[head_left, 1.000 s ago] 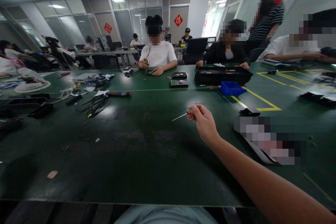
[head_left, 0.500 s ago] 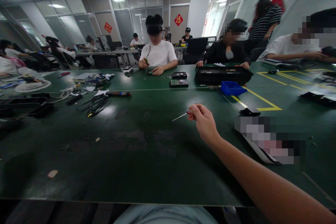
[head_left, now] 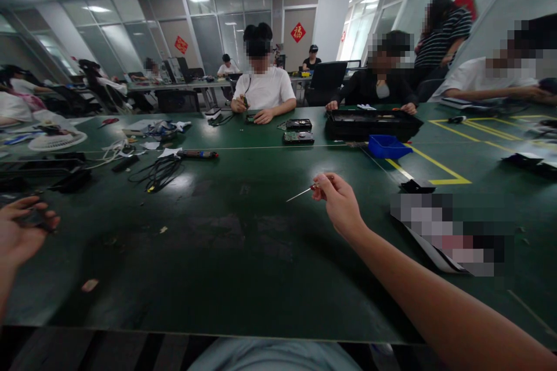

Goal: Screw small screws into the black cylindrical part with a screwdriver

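Note:
My right hand (head_left: 338, 200) is closed on a small screwdriver (head_left: 300, 194), held above the green table. Its thin metal shaft points left and slightly down; a bit of reddish handle shows at the fingers. At the left edge of the view my left hand (head_left: 20, 237), partly cut off, has its fingers curled round a dark flat object (head_left: 35, 218). Blur keeps me from telling what kind of object it is. The two hands are far apart.
On the green table (head_left: 217, 284) lie a black cable bundle (head_left: 159, 174), hard drives (head_left: 298, 137), a blue bin (head_left: 389, 146) and a long black casing (head_left: 374, 124). A blurred-out flat item (head_left: 448, 232) lies beside my right forearm. Co-workers sit across the table.
My left hand has come into view at the left edge with the dark flat object in it. My right hand and the screwdriver have hardly moved.

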Demonstrator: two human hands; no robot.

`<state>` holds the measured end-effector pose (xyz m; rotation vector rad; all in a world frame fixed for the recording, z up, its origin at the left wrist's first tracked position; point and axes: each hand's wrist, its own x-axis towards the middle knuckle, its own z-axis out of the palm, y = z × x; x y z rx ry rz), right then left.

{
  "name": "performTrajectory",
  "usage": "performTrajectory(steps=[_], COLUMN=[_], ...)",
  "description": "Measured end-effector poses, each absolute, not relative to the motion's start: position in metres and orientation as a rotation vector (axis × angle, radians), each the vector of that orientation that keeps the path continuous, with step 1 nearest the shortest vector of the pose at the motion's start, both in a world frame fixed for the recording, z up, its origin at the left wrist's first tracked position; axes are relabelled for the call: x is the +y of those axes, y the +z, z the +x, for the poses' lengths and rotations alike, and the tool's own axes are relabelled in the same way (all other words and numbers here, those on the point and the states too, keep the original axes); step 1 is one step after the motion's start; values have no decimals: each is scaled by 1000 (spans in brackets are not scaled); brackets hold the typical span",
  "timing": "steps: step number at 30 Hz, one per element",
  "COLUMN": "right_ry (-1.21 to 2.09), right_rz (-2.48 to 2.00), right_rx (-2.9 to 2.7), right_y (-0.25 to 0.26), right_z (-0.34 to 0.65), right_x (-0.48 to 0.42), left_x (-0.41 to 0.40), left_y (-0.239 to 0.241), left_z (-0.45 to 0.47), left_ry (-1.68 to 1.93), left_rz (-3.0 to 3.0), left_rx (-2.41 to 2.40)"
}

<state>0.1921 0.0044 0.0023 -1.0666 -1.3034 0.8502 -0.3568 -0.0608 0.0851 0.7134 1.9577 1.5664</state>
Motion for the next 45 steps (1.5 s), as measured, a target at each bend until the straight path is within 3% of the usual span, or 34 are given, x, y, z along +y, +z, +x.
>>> performTrajectory(steps=[8, 19, 25, 34, 45], right_ry=[833, 834, 838, 870, 939], right_rz=[-1075, -1088, -1086, -1135, -1293], right_rx=[-1322, -1330, -1341, -1334, -1468], right_y=[3, 5, 6, 4, 4], right_z=[193, 192, 192, 188, 186], right_x=[3, 2, 1, 3, 2], left_x=[-22, -5, -19, -18, -3], left_y=[84, 64, 45, 3, -17], left_z=[-264, -97, -30, -24, -41], left_ry=[1614, 1085, 767, 486, 722], left_rz=[727, 1136, 1437, 2119, 2176], left_rx=[1343, 1013, 1061, 1237, 1367])
